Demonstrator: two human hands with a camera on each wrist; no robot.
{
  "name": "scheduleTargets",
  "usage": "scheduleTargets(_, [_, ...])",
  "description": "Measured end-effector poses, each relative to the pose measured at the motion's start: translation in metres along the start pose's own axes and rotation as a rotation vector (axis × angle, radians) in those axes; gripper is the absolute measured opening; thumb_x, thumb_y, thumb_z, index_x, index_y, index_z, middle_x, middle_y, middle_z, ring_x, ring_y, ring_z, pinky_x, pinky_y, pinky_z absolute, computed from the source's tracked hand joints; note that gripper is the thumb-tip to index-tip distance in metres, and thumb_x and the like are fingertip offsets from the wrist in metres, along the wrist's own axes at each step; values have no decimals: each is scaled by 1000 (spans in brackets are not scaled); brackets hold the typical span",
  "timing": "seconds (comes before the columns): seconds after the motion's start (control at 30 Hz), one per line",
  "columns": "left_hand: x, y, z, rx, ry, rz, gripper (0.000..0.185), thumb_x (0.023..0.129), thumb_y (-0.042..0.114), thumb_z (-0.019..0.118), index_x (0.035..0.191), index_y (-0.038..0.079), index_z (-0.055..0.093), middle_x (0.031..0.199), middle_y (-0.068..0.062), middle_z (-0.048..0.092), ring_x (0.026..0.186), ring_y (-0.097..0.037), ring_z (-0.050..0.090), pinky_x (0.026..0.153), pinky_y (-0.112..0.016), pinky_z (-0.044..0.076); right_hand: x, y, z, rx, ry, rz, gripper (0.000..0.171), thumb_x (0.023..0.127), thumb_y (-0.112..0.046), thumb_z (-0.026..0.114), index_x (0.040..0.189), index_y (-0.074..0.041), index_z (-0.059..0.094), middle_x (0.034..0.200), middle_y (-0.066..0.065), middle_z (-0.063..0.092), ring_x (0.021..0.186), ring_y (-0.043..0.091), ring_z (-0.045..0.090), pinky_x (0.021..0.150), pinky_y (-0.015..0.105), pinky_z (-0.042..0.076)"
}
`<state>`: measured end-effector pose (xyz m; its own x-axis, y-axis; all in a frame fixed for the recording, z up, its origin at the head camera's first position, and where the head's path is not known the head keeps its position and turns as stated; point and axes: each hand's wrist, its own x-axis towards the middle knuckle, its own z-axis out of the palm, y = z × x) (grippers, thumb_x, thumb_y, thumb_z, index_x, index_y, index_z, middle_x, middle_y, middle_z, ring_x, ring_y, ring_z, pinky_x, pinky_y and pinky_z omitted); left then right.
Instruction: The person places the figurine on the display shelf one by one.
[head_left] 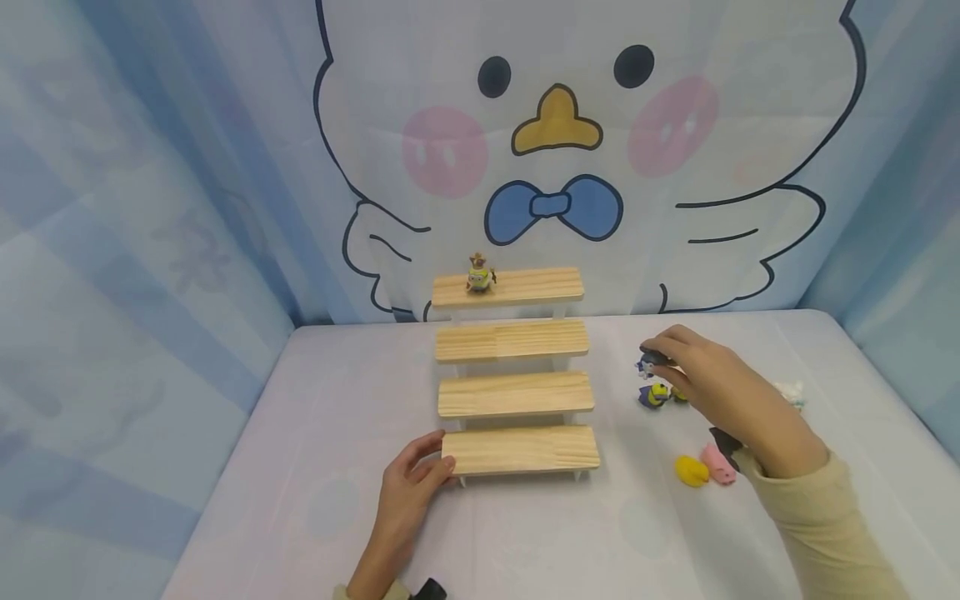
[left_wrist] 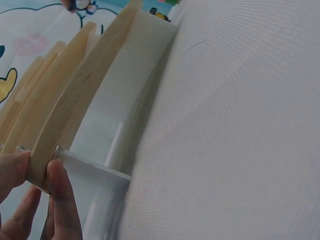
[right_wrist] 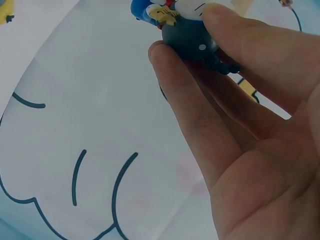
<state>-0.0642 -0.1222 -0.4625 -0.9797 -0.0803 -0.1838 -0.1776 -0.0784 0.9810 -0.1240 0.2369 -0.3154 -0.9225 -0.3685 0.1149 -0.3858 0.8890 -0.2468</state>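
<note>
while your left hand (head_left: pixel 408 483) grips the wooden stepped shelf (head_left: pixel 517 392) mid-tabletop, your right hand (head_left: pixel 708 383) pinches a small dark figurine (right_wrist: pixel 187 37) near the right edge; next, lift it carefully to a step.

A small tabletop display booth for toy figures, dressed like a staged play or filming corner

A pale lilac cloth-covered table (head_left: pixel 315 533) is closed in by light blue checked fabric walls (head_left: pixel 135 208), and the back panel carries a big cartoon white bird with pink cheeks and a blue bow tie (head_left: pixel 555 150). At the centre stands a four-step riser of pale wooden planks (head_left: pixel 513 392), one small yellow goggle-eyed figurine (head_left: pixel 479 274) on its top step. More little toy figures (head_left: pixel 693 467) lie on the cloth to the right.
</note>
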Motion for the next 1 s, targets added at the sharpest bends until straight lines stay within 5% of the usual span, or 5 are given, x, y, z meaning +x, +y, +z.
scheduleTargets(1.0, [0,-3,-2,-24,-18,24,56,88,15,77,137,1,54,133,-19,54,96,-14,68,82,-27,60,31,-20,-16,26,99,-119,32,92,-4,70,122,4,63,113,18,63,95,29,64,84,48,59])
